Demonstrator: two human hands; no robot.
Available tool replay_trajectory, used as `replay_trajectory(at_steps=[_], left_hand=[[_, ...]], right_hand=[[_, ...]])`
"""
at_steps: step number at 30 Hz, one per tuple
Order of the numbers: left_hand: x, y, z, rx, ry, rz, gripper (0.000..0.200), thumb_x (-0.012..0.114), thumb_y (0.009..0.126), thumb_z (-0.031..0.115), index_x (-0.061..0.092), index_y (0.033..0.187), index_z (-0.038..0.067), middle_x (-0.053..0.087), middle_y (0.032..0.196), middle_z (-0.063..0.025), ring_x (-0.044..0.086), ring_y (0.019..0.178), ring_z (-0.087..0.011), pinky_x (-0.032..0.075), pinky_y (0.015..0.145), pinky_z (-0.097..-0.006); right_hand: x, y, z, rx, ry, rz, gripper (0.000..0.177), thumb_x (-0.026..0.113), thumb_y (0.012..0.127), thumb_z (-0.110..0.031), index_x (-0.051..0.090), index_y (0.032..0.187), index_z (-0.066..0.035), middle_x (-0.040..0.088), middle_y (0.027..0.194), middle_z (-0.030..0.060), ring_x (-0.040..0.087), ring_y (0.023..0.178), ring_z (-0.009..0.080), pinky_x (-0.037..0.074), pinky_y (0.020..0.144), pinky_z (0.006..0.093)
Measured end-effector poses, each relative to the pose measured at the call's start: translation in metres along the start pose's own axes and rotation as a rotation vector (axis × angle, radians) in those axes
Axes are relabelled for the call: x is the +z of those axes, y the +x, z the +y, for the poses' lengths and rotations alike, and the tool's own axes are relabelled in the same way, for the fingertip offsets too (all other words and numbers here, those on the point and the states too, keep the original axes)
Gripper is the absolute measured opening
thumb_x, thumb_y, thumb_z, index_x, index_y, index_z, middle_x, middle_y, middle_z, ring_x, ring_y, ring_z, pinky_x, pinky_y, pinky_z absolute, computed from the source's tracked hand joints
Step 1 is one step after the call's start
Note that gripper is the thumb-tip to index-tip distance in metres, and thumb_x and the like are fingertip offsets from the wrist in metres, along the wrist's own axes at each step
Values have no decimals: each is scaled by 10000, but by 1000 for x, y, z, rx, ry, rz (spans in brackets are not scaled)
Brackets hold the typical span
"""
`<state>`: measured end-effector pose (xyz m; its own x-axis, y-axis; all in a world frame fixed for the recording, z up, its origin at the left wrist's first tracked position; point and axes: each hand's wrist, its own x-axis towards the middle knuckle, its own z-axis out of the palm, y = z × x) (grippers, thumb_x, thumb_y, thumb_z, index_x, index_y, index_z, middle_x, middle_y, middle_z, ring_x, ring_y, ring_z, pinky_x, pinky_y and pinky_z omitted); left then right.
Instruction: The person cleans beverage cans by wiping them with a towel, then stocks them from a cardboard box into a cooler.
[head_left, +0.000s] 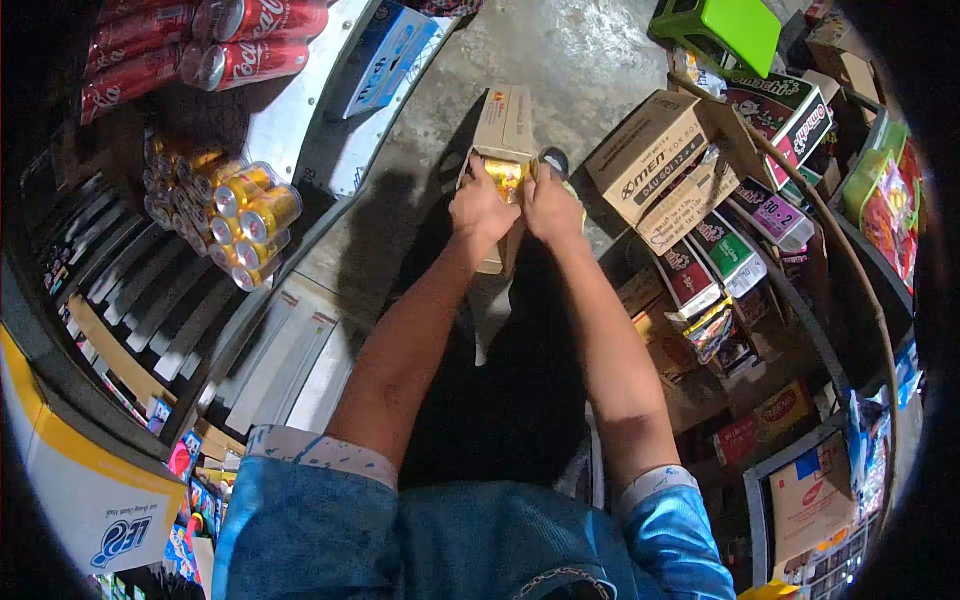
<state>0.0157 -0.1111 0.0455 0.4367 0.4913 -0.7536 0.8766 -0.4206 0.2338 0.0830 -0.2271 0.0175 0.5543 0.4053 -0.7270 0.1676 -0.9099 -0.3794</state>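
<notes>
A long brown cardboard box stands in front of me on the concrete floor, its near side opened. Inside the opening shows a yellow-gold can or pack of cans; how many is hidden. My left hand is closed on the left edge of the opening, its fingers bent against the carton and the yellow can. My right hand grips the opposite edge, thumb towards the can. A loose cardboard flap hangs below my hands.
Shrink-wrapped yellow cans and red Coca-Cola cans sit on the left rack, near a blue carton. At right are an X-Men carton, several stacked boxes and a green plastic stool.
</notes>
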Motion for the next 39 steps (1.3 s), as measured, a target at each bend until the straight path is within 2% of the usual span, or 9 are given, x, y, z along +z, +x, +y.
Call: replay_trajectory(at_steps=[8,11,13,19,24,28,32,36,39], left_hand=[[-43,-27,-33,265,-124,152,1074,941,647,417,339,1450,36,698,1147,-259,724,1026,-425,589,876,-492],[-71,-39,-45,441,-200,271,1004,953,662,336,387,1441,51,703,1161,-220,730,1009,-414,587,895,-495],[-100,-49,-37,352,-224,194,993,941,664,370,400,1431,45,703,1172,-219,717,1060,-412,579,922,-483],[-134,-73,-62,78,-418,52,1067,929,722,391,331,1517,5,652,1298,-244,687,1200,-346,554,1018,-421],[-128,-89,-73,61,-1042,26,996,896,821,149,248,1559,-17,555,1423,-236,593,1306,-319,527,1086,-412],[-142,-112,-70,-153,-1162,-56,997,876,810,75,242,1577,3,507,1479,-203,567,1329,-299,504,1112,-449],[-128,-113,-80,-25,-1243,34,1009,840,769,126,282,1611,122,569,1447,-176,597,1292,-311,532,1048,-444],[-134,-114,-72,-23,-1301,-38,1024,863,785,52,246,1602,89,515,1493,-191,545,1362,-294,493,1123,-462],[-135,-122,-62,-3,-1294,56,993,837,700,129,363,1570,71,544,1457,-141,536,1354,-299,456,1144,-469]], right_hand=[[-13,12,5,1,506,65,564,362,1106,-503,603,1268,-20,656,1210,320,614,1140,507,470,1005,530],[-22,8,7,17,783,110,582,407,1101,-503,619,1275,10,674,1201,257,629,1163,401,448,1036,457],[-28,2,12,78,1125,54,527,457,1095,-449,607,1275,23,679,1198,147,615,1157,252,442,1040,385],[-84,-56,-30,304,1683,-78,489,471,1098,-426,590,1364,-32,674,1285,116,650,1182,233,493,1052,399],[-101,-76,-44,232,1942,-79,493,522,1080,-451,597,1365,-57,684,1306,99,668,1179,235,532,1036,413],[-116,-92,-72,137,1682,26,504,599,1054,-383,553,1414,-33,666,1315,120,670,1168,236,536,1020,395],[-126,-108,-113,-125,999,153,529,691,1000,-164,496,1467,-8,631,1387,156,644,1241,257,502,1070,383],[-117,-127,-147,-705,512,80,637,700,899,-74,526,1510,-103,442,1615,189,480,1458,372,398,1184,407],[-115,-96,-139,-652,265,253,598,699,900,-246,575,1474,-128,387,1649,196,396,1507,406,351,1214,457]])
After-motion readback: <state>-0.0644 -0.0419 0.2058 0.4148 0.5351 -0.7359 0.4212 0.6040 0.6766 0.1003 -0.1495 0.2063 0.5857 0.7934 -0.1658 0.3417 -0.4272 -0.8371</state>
